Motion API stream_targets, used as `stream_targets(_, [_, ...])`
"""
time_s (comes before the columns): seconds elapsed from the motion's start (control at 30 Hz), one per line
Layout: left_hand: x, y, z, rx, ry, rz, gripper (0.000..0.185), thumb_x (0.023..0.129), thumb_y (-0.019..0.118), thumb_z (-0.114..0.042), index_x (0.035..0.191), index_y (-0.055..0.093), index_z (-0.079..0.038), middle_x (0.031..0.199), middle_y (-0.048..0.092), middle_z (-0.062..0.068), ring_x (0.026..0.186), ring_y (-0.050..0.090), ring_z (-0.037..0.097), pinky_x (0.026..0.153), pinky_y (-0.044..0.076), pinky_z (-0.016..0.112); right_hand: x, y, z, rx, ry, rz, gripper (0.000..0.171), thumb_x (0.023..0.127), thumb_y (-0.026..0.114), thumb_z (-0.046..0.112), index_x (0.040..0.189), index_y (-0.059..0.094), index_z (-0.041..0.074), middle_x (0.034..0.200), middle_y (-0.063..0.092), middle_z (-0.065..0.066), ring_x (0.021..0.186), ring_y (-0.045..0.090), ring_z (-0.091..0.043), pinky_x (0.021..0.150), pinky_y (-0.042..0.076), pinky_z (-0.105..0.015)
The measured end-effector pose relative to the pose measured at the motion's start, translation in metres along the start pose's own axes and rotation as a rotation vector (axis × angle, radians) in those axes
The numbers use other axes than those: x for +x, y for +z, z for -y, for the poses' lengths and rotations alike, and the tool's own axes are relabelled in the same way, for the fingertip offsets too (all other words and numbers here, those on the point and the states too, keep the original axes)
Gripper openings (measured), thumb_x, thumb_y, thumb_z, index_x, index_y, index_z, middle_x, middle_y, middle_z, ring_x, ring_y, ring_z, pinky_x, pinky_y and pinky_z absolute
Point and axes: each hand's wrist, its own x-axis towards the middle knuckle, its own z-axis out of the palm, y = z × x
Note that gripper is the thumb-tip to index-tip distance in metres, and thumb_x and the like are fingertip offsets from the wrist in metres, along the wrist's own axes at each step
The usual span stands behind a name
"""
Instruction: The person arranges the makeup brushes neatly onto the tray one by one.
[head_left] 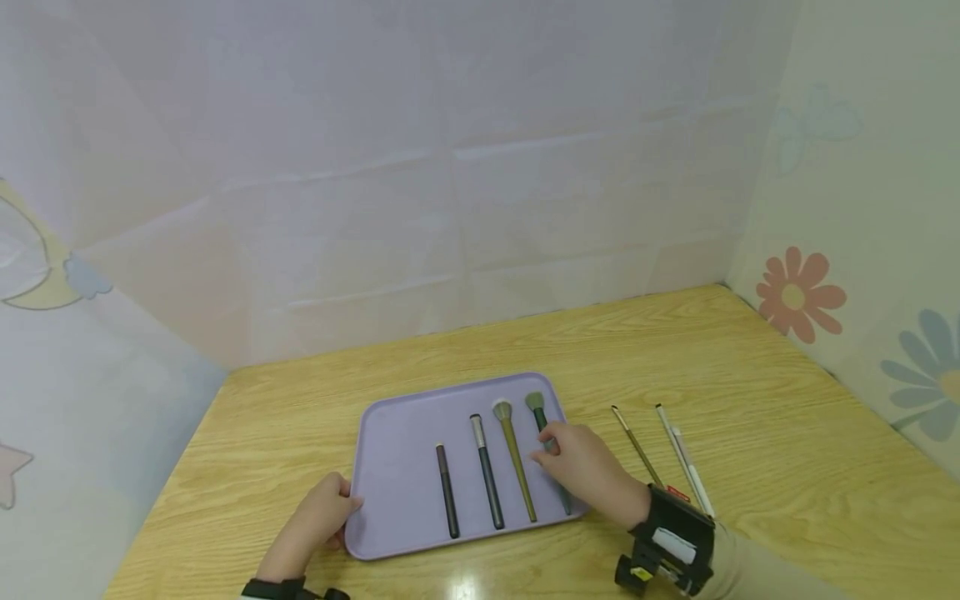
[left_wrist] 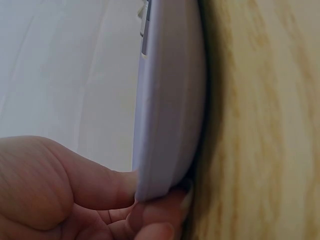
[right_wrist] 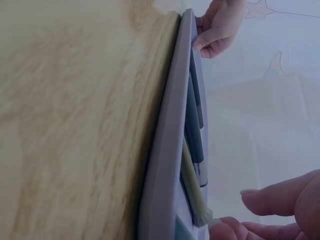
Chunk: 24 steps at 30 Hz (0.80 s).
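A lilac tray (head_left: pixel 405 467) lies on the wooden table. Its left front corner is gripped by my left hand (head_left: pixel 318 512), thumb on the rim (left_wrist: pixel 165 125) and fingers beneath. Four slim tools lie side by side in it: a dark brown-and-black one (head_left: pixel 447 492), a dark one with a silver end (head_left: pixel 487 475), a makeup brush with an olive handle (head_left: pixel 517 462), and a green makeup brush (head_left: pixel 535 402) on the right. Over the green brush's handle is my right hand (head_left: pixel 588 467), partly hiding it. The right wrist view shows thumb (right_wrist: pixel 280 200) and fingers apart.
Right of the tray, a thin brown-handled brush (head_left: pixel 637 447) and two white sticks (head_left: pixel 693 471) lie on the table, with a small red item (head_left: pixel 678 493) near my right wrist. A pale hanging sheet (head_left: pixel 450 208) stands behind the table.
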Motion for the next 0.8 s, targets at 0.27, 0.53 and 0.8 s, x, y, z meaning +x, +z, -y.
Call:
stream_targets(0.27, [0.000,0.000,0.000,0.001,0.003,-0.001,0.015,0.094,0.054,-0.005,0.095,0.049,0.010,0.075,0.052,0.013,0.061,0.054,0.022,0.053,0.048,0.031,-0.001,-0.005,-0.005,-0.034,-0.022,-0.017,0.014,0.084,0.074,0.009,0.091,0.066,0.000,0.067,0.049,0.001,0.058,0.045,-0.012,0.051,0.039,-0.026])
stream_targets(0.53, [0.002,0.001,0.002,-0.003,0.008,0.000,0.015,0.094,0.055,-0.005,0.094,0.049,0.010,0.076,0.053,0.013,0.061,0.054,0.022,0.052,0.049,0.031,-0.003,-0.009,-0.009,-0.027,0.017,-0.006,0.013,0.084,0.073,0.009,0.092,0.067,0.000,0.067,0.054,0.001,0.060,0.049,-0.011,0.053,0.044,-0.027])
stream_targets(0.8, [0.000,0.001,0.003,-0.016,0.016,-0.012,0.014,0.093,0.055,-0.005,0.092,0.049,0.008,0.074,0.051,0.013,0.059,0.053,0.022,0.051,0.048,0.032,-0.003,-0.010,-0.011,-0.021,0.009,-0.007,0.014,0.084,0.073,0.010,0.090,0.066,0.000,0.067,0.051,0.001,0.059,0.047,-0.012,0.052,0.041,-0.026])
